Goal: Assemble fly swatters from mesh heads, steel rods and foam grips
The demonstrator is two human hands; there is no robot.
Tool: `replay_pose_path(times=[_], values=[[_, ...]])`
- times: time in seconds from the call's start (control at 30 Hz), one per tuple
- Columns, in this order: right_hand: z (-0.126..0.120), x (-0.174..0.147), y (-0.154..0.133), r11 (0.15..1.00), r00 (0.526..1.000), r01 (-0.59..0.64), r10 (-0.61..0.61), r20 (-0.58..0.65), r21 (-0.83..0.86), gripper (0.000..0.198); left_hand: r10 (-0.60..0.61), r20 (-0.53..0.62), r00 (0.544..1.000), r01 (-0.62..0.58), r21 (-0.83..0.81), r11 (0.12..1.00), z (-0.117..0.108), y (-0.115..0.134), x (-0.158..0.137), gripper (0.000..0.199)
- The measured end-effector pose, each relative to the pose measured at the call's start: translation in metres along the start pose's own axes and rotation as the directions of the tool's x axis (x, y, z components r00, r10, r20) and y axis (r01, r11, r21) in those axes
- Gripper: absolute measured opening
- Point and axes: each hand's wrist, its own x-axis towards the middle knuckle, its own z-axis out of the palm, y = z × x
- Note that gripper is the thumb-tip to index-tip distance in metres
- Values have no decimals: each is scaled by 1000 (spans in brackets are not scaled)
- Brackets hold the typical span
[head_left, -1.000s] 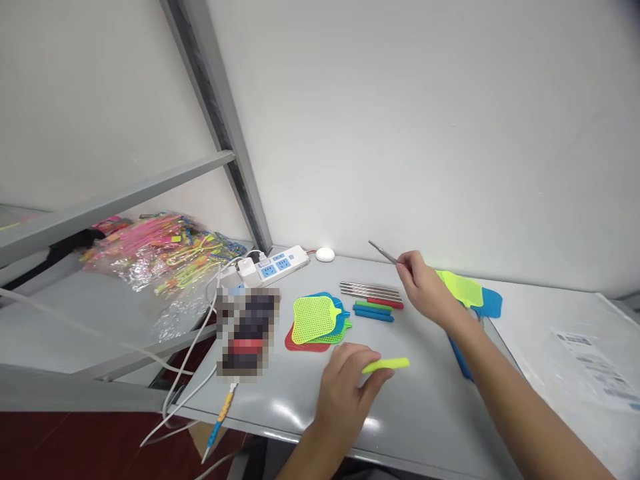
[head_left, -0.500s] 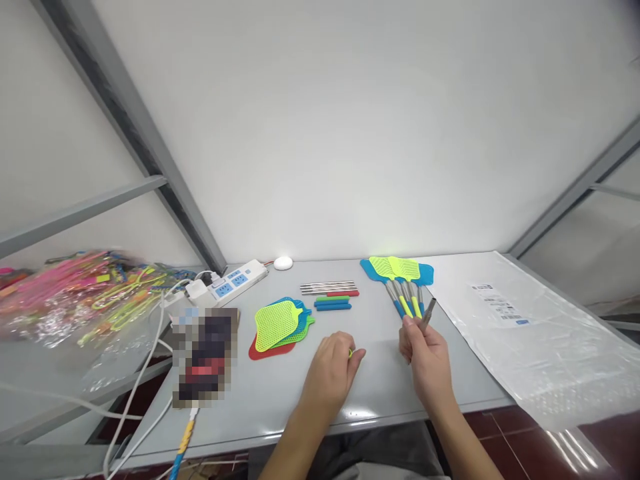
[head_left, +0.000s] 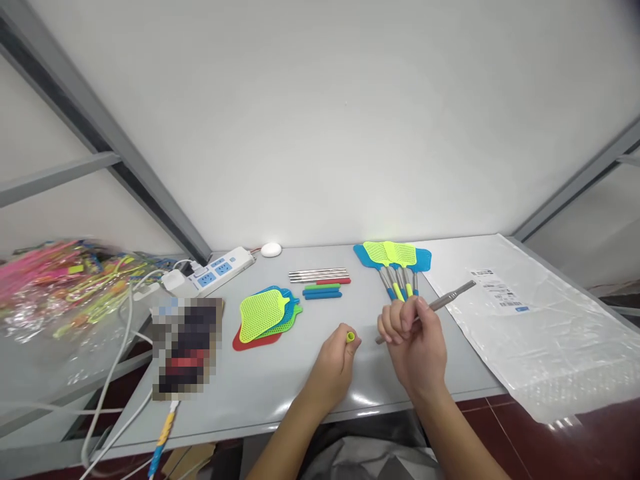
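My left hand [head_left: 334,363] is closed around a yellow handle tube [head_left: 351,337], whose hollow end faces up out of the fist. Across from it, my right hand [head_left: 416,340] grips a grey metal rod [head_left: 453,295]; one end sticks out to the upper right, and the other tip comes out below the fingers toward the left hand. Rod and tube are apart. Beyond the right hand lie fly swatters [head_left: 393,255] with blue and yellow heads, fanned out. Loose swatter heads [head_left: 263,317] in yellow, blue, green and red overlap at left.
Metal rods [head_left: 317,274] and coloured handle tubes [head_left: 323,293] lie mid-table. A power strip [head_left: 225,270], white puck [head_left: 271,249] and pixelated object [head_left: 187,350] are at left, beside plastic-wrapped goods [head_left: 75,293]. White plastic packaging [head_left: 525,333] covers the right side.
My right hand has turned, so the rod now slants with its lower tip toward the left hand. My left hand has rotated, showing the tube's open end. The view has shifted slightly.
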Motion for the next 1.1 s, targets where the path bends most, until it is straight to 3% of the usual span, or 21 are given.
replay_pose_path(times=[0.13,0.27,0.4,0.53,0.67,0.73,0.8,0.87,0.93,1.03,1.1], values=[[20,11,15,999,992,-21,17,122,34,39,-11,6,1000,11,-56,998,1,1,4,25],[22,18,29,1000,986,-8,8,169,-2,39,-8,-1,1000,8,-96,995,1,3,5,22],[16,18,35,989,981,15,14,195,-145,41,-3,-10,1000,2,-118,993,1,4,5,22],[12,14,36,945,966,-11,94,239,-326,40,-4,-20,1000,1,-143,990,-2,7,2,27],[12,10,33,876,936,-88,236,260,-475,8,-16,-40,999,9,-165,986,-12,11,-2,31],[17,11,30,890,932,-183,292,215,-417,12,-8,-44,999,1,-164,986,-18,12,-5,29],[24,14,27,935,943,-259,299,149,-242,15,10,-30,999,-15,-174,985,-25,13,-8,28],[34,17,27,958,956,-270,279,93,-97,27,3,-1,1000,-3,-290,957,-31,12,-12,29],[43,20,29,961,959,-271,274,71,-55,36,-56,8,998,51,-541,839,-36,11,-14,39],[52,19,38,966,964,-252,256,76,-57,37,-232,-9,973,99,-888,448,-41,9,-12,57],[54,15,45,970,967,-227,234,97,-85,37,-337,0,941,69,-979,192,-46,8,-9,57]])
